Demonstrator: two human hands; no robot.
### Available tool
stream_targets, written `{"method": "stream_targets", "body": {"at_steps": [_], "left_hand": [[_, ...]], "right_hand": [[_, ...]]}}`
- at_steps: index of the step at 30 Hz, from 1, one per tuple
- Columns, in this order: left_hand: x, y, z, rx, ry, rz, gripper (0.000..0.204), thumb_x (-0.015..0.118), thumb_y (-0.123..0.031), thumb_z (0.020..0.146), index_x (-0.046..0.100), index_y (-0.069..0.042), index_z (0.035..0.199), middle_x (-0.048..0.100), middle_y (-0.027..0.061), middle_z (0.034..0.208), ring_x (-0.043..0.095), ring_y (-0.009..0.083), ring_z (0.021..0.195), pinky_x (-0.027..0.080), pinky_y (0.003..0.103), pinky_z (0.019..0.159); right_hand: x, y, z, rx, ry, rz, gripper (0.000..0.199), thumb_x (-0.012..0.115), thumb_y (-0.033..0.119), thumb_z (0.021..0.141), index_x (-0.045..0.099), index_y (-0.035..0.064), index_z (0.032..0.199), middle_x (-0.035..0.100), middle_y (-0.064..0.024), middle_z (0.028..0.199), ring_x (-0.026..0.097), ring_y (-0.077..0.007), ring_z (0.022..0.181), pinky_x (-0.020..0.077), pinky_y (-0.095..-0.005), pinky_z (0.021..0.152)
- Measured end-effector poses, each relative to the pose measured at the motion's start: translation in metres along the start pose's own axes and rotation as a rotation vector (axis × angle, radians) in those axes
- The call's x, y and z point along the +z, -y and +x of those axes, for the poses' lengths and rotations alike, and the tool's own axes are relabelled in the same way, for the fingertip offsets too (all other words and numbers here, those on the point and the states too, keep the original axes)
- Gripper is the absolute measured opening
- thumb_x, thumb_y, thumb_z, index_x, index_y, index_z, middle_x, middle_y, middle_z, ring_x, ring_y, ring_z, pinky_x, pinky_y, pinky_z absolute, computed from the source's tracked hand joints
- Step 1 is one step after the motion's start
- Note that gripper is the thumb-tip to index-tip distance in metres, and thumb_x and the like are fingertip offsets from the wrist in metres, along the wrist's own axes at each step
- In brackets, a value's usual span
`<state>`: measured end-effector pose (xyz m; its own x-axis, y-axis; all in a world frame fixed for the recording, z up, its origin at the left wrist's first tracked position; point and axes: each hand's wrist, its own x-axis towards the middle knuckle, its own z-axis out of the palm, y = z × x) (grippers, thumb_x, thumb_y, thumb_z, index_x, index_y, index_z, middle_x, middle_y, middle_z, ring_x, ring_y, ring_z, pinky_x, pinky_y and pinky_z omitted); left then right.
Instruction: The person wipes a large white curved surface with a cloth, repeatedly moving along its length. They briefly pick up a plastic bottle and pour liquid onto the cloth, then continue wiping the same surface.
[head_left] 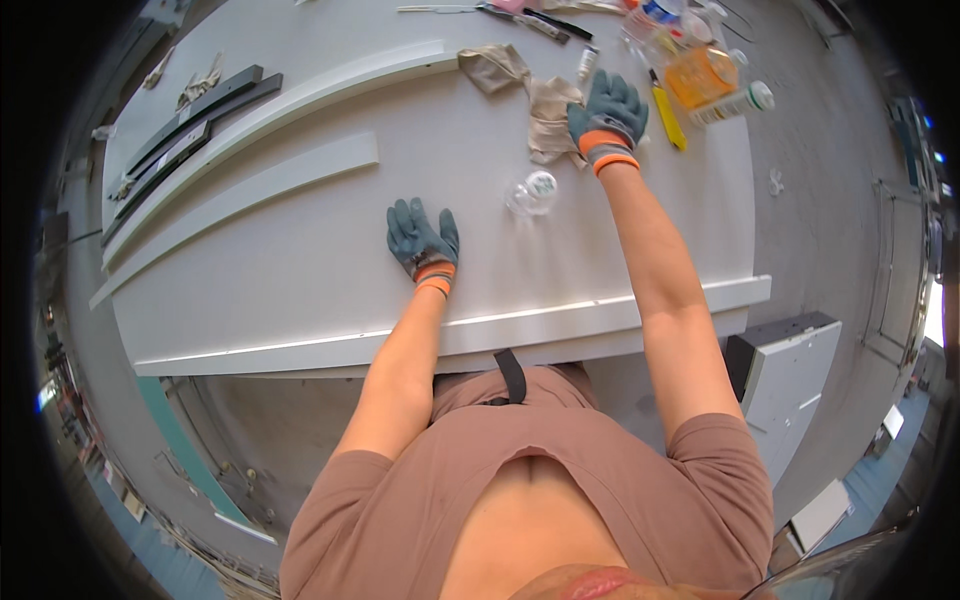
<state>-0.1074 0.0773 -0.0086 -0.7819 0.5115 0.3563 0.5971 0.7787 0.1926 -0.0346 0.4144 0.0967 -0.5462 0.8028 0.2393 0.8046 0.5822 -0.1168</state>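
Crumpled beige cloth [552, 122] lies beside the blue-grey-gloved right hand [610, 112], fingers slightly apart; the blue-grey-gloved left hand [422, 238] rests on the pale grey table [510, 265], thumb and fingers apart.

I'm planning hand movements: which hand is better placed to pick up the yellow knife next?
Probably the right hand, which is just beside the yellow knife; the left hand is much farther off, with the clear bottle in between.

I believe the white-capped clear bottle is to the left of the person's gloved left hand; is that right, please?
Not quite: in the head view, the white-capped clear bottle is to the right of the person's gloved left hand.
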Motion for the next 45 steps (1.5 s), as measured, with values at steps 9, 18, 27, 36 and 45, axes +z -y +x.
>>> {"method": "stream_targets", "body": {"at_steps": [9,18,27,36,45], "left_hand": [[-0.011,-0.004,0.008,0.004,0.035,-0.058,0.057,0.074,-0.038,0.091,0.064,-0.003,0.134,0.055,0.0224,0.148,0.051,0.0453,0.14,0.045,0.057,0.107],[-0.01,-0.002,0.006,-0.011,0.048,-0.04,0.056,0.073,-0.038,0.093,0.064,-0.003,0.137,0.054,0.0232,0.15,0.049,0.0452,0.142,0.043,0.057,0.11],[-0.004,-0.003,0.003,0.046,-0.035,0.0,0.055,0.072,-0.039,0.093,0.067,-0.003,0.133,0.056,0.0232,0.148,0.052,0.0455,0.14,0.046,0.058,0.107],[-0.119,-0.119,-0.007,0.19,0.35,-1.158,0.061,0.083,-0.021,0.09,0.058,0.002,0.141,0.059,0.0261,0.145,0.059,0.0381,0.135,0.051,0.045,0.11],[-0.159,-0.189,-0.048,-0.578,1.299,-1.701,0.036,0.068,-0.033,0.107,0.063,-0.003,0.127,0.069,0.0038,0.104,0.068,0.0114,0.084,0.057,0.024,0.071]], "right_hand": [[0.115,0.086,0.059,-0.476,0.002,0.191,0.046,0.071,0.035,0.092,0.068,0.0148,0.134,0.068,-0.0102,0.141,0.06,-0.0359,0.134,0.0458,-0.0462,0.115],[0.065,0.019,0.084,0.421,0.392,1.708,0.022,0.065,0.021,0.099,0.074,0.0078,0.115,0.075,-0.0074,0.105,0.073,-0.0234,0.098,0.0602,-0.041,0.092],[-0.084,-0.085,-0.064,0.412,0.45,2.067,0.035,0.056,0.03,0.109,0.067,0.0081,0.134,0.071,-0.0079,0.131,0.066,-0.0232,0.123,0.0533,-0.0426,0.108],[-0.141,-0.134,-0.199,-0.036,0.572,1.269,0.027,0.062,0.021,0.105,0.071,-0.0024,0.115,0.073,-0.0034,0.103,0.064,-0.0119,0.091,0.0545,-0.0282,0.08],[-0.12,-0.104,-0.276,0.596,0.432,2.143,0.058,0.061,0.047,0.108,0.059,0.0,0.142,0.068,-0.0096,0.131,0.066,-0.0184,0.119,0.0562,-0.0342,0.1]]}}
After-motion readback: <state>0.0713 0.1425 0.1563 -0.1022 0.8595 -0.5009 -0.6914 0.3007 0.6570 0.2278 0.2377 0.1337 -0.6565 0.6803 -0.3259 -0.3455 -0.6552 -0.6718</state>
